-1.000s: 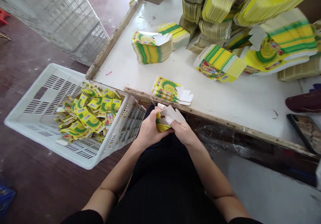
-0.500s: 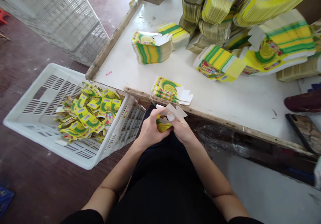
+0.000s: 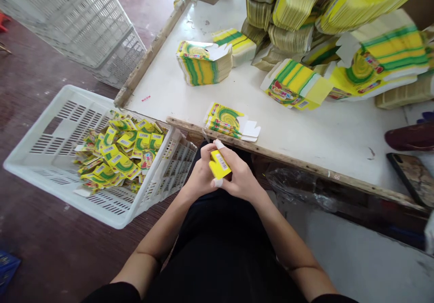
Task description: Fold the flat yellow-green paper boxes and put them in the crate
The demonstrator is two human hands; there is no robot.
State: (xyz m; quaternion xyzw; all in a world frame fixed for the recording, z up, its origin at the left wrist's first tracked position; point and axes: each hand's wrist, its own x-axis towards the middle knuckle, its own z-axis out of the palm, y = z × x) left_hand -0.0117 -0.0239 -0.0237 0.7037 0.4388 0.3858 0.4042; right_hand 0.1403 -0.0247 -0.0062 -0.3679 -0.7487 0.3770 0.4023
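Between my two hands, over my lap at the table's front edge, is a small yellow carton (image 3: 220, 165) whose barcode end faces up. My left hand (image 3: 200, 174) is closed around its left side. From the right, my right hand (image 3: 242, 176) grips it, with white coverings on the thumb and a fingertip. The carton's underside and several fingers are hidden. Just beyond my hands lies a small stack of flat yellow-green cartons (image 3: 225, 120) with white flaps pointing right.
To the left stands a white plastic crate (image 3: 124, 219) holding many yellow cartons (image 3: 118, 158). Bundles of flat cartons (image 3: 203, 70) and taller carton piles (image 3: 294, 13) fill the table's back. A phone (image 3: 412, 176) lies at the right edge. Stacked white crates (image 3: 88, 27) stand behind left.
The carton's open white flaps no longer show; its yellow barcode end now faces up. My right hand has shifted over it, and my left hand still holds its side.
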